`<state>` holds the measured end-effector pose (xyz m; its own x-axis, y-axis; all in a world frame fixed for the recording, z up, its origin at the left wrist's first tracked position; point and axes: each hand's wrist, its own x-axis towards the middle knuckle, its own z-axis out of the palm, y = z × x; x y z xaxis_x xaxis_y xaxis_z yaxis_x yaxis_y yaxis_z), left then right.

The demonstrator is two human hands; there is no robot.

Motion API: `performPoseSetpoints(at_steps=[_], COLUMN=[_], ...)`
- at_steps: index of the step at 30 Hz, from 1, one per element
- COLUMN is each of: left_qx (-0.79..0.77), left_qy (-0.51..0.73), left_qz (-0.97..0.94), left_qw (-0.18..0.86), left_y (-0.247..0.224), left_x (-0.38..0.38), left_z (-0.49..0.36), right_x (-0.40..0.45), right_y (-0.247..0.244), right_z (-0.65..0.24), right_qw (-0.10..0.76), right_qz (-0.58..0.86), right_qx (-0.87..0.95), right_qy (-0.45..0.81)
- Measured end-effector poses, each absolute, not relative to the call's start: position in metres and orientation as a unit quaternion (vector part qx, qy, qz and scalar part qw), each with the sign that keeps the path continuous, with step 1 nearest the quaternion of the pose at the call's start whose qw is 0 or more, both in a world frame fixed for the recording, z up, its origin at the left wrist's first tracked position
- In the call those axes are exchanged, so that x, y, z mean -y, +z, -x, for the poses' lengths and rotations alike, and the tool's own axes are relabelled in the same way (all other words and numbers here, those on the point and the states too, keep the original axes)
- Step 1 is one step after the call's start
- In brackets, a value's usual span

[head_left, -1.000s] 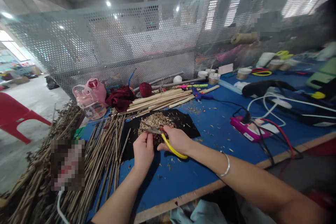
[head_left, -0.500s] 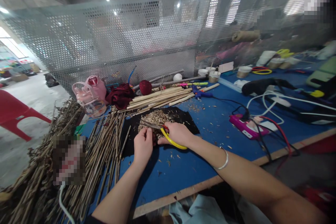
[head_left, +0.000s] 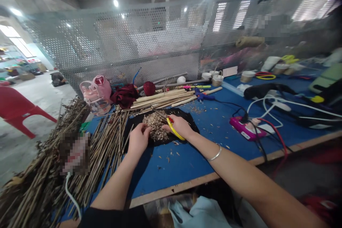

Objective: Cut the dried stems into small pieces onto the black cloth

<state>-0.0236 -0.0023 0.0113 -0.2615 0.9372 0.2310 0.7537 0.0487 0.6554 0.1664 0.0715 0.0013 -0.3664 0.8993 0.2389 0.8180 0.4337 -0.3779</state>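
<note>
The single head view looks from above the near side of the blue, wood-edged worktop (head_left: 184,160), facing forward and down. The loose heap of pale brown chips (head_left: 158,128) sits near mid-view, within arm's reach; beyond the heap, the wide view takes in the tall perforated grey metal screen (head_left: 117,42).

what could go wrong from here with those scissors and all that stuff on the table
The scissors in the right hand have their blades apart from the left hand but close by, so a slip might nick a finger. Either hand could knock the loose chips off the black cloth. Cables from the pink power strip hang over the table edge and might get snagged.
</note>
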Motion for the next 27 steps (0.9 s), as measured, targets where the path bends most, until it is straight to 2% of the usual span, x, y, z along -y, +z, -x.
performPoseSetpoints(at_steps=[5,9,12,16,19,23,27], left_qx=[-0.787,-0.809,-0.811,-0.799,-0.784,-0.772,-0.763], left_qy=[0.113,0.032,0.063,0.161,0.245,0.280,0.236], left_qz=[-0.606,-0.587,-0.581,-0.577,-0.570,-0.567,-0.592], left_qw=[-0.013,-0.017,-0.030,-0.046,-0.028,0.062,0.109], left_y=[0.028,0.019,0.017,0.025,0.027,0.020,0.014], left_x=[0.020,0.025,0.026,0.033,0.043,0.059,0.071], left_z=[0.060,0.083,0.091,0.088,0.076,0.052,0.040], right_x=[-0.072,-0.069,-0.071,-0.078,-0.084,-0.089,-0.094], right_y=[-0.001,0.001,0.002,0.002,0.003,0.004,0.008], right_z=[-0.165,-0.164,-0.167,-0.177,-0.184,-0.188,-0.197], right_qw=[0.211,0.217,0.273,0.416,0.491,0.528,0.499], right_qz=[0.516,0.512,0.507,0.477,0.466,0.459,0.492], right_qx=[0.823,0.823,0.808,0.757,0.715,0.690,0.691], right_qy=[0.102,0.113,0.125,0.162,0.175,0.188,0.177])
